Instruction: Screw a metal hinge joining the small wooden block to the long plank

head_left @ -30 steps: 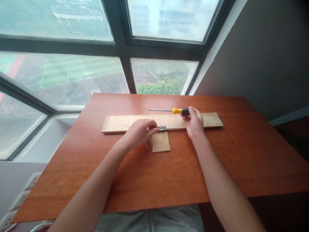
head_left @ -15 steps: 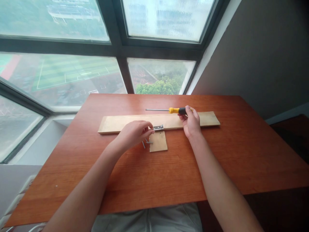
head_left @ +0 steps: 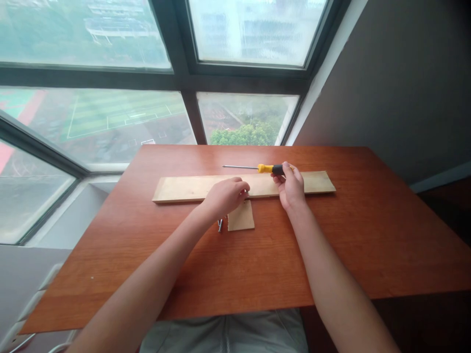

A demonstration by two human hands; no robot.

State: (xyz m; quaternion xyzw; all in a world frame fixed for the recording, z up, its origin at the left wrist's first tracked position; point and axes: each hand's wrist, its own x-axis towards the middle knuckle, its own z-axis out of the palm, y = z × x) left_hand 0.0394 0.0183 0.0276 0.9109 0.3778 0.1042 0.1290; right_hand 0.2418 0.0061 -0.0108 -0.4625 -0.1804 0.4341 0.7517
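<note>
My right hand (head_left: 292,187) is closed round the black and yellow handle of a screwdriver (head_left: 265,168). Its shaft points left, above the far side of a long pale wooden board (head_left: 184,188). My left hand (head_left: 226,195) has its fingers curled together at the board's near edge. Whatever lies between those fingertips is hidden, and the metal hinge seen there before is covered by the hand. Just below sits a small square wooden piece (head_left: 241,218), against or very near the board. Metal screws (head_left: 220,225) lie to its left, partly behind my left wrist.
All of this rests on a reddish-brown wooden table (head_left: 275,264). Behind it stand windows with a dark frame (head_left: 189,83), and a grey wall (head_left: 386,88) rises at the right. My lap shows below the table's front edge.
My left hand has moved right along the board's near edge and now covers the hinge. My right hand and the screwdriver are almost unmoved. The view has shifted slightly.
</note>
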